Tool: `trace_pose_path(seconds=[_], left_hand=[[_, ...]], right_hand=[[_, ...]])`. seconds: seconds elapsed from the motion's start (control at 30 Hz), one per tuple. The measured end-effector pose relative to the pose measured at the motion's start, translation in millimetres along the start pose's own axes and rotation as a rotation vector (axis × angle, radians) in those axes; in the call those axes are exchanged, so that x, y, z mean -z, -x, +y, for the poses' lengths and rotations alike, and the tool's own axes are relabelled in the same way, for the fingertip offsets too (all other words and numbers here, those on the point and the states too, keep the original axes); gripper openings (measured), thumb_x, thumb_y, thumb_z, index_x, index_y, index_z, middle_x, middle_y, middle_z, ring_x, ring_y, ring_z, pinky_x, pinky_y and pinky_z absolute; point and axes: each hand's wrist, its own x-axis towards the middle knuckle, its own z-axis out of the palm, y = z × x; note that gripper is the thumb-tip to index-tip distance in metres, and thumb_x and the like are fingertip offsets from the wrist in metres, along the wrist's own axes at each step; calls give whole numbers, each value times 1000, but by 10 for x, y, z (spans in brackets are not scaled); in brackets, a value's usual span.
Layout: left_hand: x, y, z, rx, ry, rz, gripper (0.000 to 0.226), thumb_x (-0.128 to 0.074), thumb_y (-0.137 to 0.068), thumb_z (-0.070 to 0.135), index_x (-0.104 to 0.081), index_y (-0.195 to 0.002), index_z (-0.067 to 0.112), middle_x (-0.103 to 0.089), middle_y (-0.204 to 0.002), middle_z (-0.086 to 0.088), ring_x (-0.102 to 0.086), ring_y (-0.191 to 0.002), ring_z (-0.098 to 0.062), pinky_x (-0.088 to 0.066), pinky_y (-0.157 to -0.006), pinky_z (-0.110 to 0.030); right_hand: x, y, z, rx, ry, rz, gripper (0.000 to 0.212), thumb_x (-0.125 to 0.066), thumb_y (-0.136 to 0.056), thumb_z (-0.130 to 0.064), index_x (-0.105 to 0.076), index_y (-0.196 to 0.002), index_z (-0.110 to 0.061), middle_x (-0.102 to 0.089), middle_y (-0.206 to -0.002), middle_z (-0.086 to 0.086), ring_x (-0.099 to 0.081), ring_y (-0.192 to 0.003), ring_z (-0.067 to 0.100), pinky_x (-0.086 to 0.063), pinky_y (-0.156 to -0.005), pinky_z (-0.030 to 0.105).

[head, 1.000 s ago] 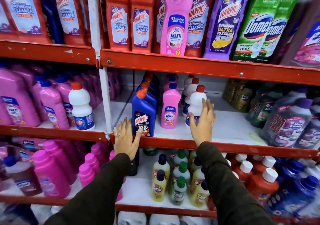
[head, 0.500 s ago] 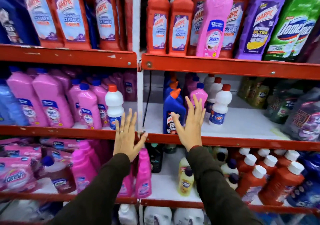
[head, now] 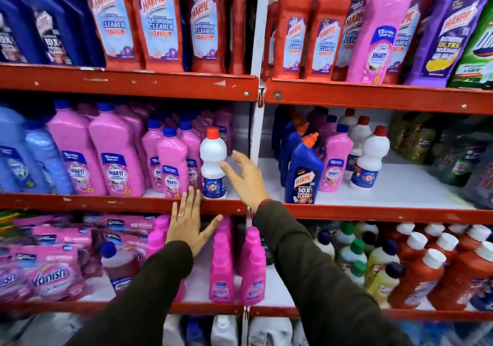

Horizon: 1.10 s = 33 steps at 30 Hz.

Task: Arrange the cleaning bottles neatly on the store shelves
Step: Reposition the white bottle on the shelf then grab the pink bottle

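Moved since a moment ago: both my hands have swung leftward, off the bay with the blue bottle and over to the neighbouring bay; my view has turned with them.
Right hand [head: 244, 177]: fingers spread apart, holding nothing, at about 3 o'clock of the white bottle [head: 213, 164]; the fingertips look just beside or brushing its waist, and I cannot tell which.
Left hand [head: 190, 224]: flat and open, empty, at 6 o'clock of the white bottle, laid over the red front edge of the middle shelf [head: 106, 201], I judge to steady myself while the other reaches.
White bottle: upright at the front right end of the left bay, red cap up, label forward, just beside the small pink bottles [head: 173, 164] at its 9 o'clock.
Why I reach for it: it stands alone among pink ones, while its matching white bottles [head: 369, 159] sit in the right bay, past the white upright [head: 257, 132], at 3 o'clock. It reads as misplaced stock.
Blue Harpic bottle [head: 302, 175]: fronts its own row in the right bay, with a pink bottle [head: 334, 161] at its 3 o'clock.
Step in hand: closing on the stray bottle, not yet gripped.
Next move: wrap the narrow waist, lift clear of the pink neighbours, carry it across to its own kind.
Risk: a sideways knock could topple the pink row.
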Motion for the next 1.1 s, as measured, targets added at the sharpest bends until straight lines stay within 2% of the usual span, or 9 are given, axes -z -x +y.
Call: trace_pose_path(seconds=[0.1, 0.2, 0.27, 0.33, 0.63, 0.83, 0.97, 1.03, 1.1], left_hand=[[-13, -18, -124, -23, -51, -65, 123, 9, -66, 94, 3, -161, 17, 7, -171, -3, 10, -157, -17, 6, -128, -43], [3, -21, -181, -40, -95, -92, 118, 3, -69, 94, 4, -161, 20, 9, -171, 2, 10, -157, -15, 11, -125, -42], [17, -19, -200, -41, -107, -104, 111, -6, -74, 91, 4, -161, 22, 9, -171, 5, 10, -157, -13, 13, -123, -41], [17, -22, -198, -31, -105, -109, 109, -9, -75, 89, 5, -161, 24, 9, -171, 6, 10, -157, -13, 15, -122, -40], [42, 18, -117, -9, -115, -109, 103, -24, -84, 85, 8, -161, 24, 10, -171, 4, 12, -157, -14, 14, -125, -44], [-8, 44, -63, 12, -163, -90, 110, -5, -74, 88, 9, -160, 21, 11, -171, 2, 14, -157, -16, 17, -123, -44], [-41, 35, -54, 30, -235, -85, 113, 16, -67, 89, 15, -157, 21, 15, -171, 0, 15, -157, -18, 19, -122, -45], [-47, 34, -24, 37, -261, -81, 119, 29, -61, 87, 15, -157, 20, 16, -170, -1, 15, -157, -19, 21, -120, -44], [-43, 35, 42, 57, -230, -78, 123, 27, -61, 88, 9, -160, 18, 14, -171, -2, 14, -158, -20, 21, -120, -43]], right_hand=[[-148, -216, -40, -154, -120, -34, 74, -62, -101, -28, -25, -160, -6, -36, -164, 15, -37, -152, 30, -33, -124, 46], [-236, -354, -32, -217, -237, -33, 73, -67, -98, -15, -28, -159, -3, -44, -159, 19, -44, -147, 32, -40, -119, 43], [-283, -386, -24, -214, -264, -50, 68, -72, -93, -8, -39, -152, 0, -54, -150, 19, -54, -136, 31, -52, -102, 31], [-329, -372, -39, -215, -271, -47, 65, -76, -88, -4, -46, -146, -1, -59, -144, 18, -60, -123, 27, -52, -89, 22], [-361, -307, -39, -181, -197, 62, 62, -76, -89, -9, -50, -144, -1, -60, -144, 18, -58, -132, 32, -51, -109, 41], [-228, -206, -36, -110, -247, 170, 52, -75, -90, -7, -56, -138, -3, -64, -140, 14, -61, -129, 28, -51, -92, 18], [-44, -119, -30, -92, -308, 176, 50, -75, -89, -4, -57, -136, -2, -66, -138, 16, -63, -128, 29, -53, -108, 41], [75, -69, -15, -87, -350, 165, 53, -75, -89, -1, -56, -138, -2, -66, -139, 16, -65, -125, 26, -53, -107, 40], [192, 0, 8, -70, -354, 138, 55, -75, -88, -1, -56, -139, -4, -66, -139, 15, -65, -124, 23, -53, -106, 36]])
